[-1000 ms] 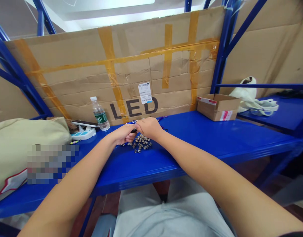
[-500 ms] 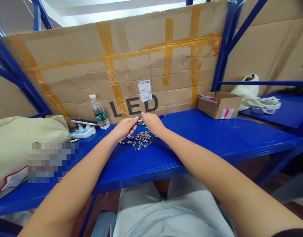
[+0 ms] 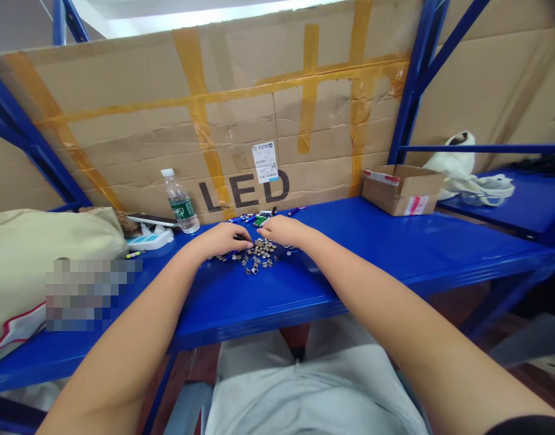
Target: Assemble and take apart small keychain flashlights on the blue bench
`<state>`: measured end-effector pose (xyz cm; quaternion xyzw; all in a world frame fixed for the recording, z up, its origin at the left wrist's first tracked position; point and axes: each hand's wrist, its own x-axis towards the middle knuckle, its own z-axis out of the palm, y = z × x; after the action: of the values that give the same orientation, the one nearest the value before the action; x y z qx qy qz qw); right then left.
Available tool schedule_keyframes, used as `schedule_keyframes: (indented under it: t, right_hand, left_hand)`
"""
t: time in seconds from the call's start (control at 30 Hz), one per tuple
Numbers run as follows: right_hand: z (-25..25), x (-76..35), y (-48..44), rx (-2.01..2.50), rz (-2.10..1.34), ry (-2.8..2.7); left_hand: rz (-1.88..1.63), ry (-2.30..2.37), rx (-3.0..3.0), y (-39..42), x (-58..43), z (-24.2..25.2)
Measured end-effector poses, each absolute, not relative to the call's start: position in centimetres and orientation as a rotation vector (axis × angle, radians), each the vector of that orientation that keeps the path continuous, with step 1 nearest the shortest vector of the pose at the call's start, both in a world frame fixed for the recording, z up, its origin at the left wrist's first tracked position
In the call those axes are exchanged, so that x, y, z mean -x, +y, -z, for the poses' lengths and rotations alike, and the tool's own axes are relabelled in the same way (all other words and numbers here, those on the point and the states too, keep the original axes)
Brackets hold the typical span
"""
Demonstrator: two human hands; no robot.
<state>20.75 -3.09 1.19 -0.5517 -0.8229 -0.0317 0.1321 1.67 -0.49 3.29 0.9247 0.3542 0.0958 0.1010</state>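
My left hand (image 3: 229, 238) is at the left edge of a pile of small metal parts (image 3: 261, 248), its fingers curled round a small dark piece too small to name. My right hand (image 3: 278, 228) hovers at the pile's upper right, thumb and fingers pressed together; anything between them is too small to make out. Behind the hands lie small green pieces (image 3: 260, 221) and blue pieces (image 3: 241, 219). More small metal bits sit under and beside my left hand, partly hidden by it.
A water bottle (image 3: 181, 203) and a white power strip (image 3: 151, 239) stand at the back left, near a cream bag (image 3: 55, 241). An open cardboard box (image 3: 401, 190) sits at the back right of the blue table (image 3: 368, 241). Large cardboard (image 3: 154, 139) rises behind.
Both hands have moved apart from their meeting point and down toward the metal pile. The green and blue pieces behind them show more clearly. The view has shifted slightly.
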Motion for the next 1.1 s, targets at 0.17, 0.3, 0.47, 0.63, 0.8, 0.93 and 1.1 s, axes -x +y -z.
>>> schedule_keyframes:
  t: [0.17, 0.3, 0.47, 0.63, 0.8, 0.93, 1.1]
  right_hand:
    - [-1.9, -21.5, -3.4, 1.6, 0.055, -2.305]
    - [-2.0, -21.7, -3.8, 1.654, -0.022, -2.372]
    - [-2.0, -21.5, -4.4, 1.808, -0.183, -2.493]
    - [-2.3, -21.2, -5.0, 1.85, -0.217, -2.52]
    - [-2.5, -21.1, -5.1, 1.833, -0.226, -2.6]
    - [-2.6, -21.2, -5.0, 1.744, -0.163, -2.559]
    - [-2.6, -22.1, -4.1, 1.716, -0.019, -2.351]
  left_hand:
    - [-0.408, 1.116, -2.734, 0.8, -0.3, -3.6]
    - [-0.489, 1.204, -2.731, 2.7, 1.1, -2.8]
    - [-0.399, 1.297, -2.729, 4.5, 2.2, -1.2]
    - [-0.319, 1.393, -2.688, 5.3, 2.6, -0.8]
    - [-0.236, 1.467, -2.71, 5.5, 2.3, -0.9]
    - [-0.193, 1.455, -2.764, 5.7, 2.2, -0.9]
    - [-0.098, 1.535, -2.846, 6.3, 0.5, -1.4]
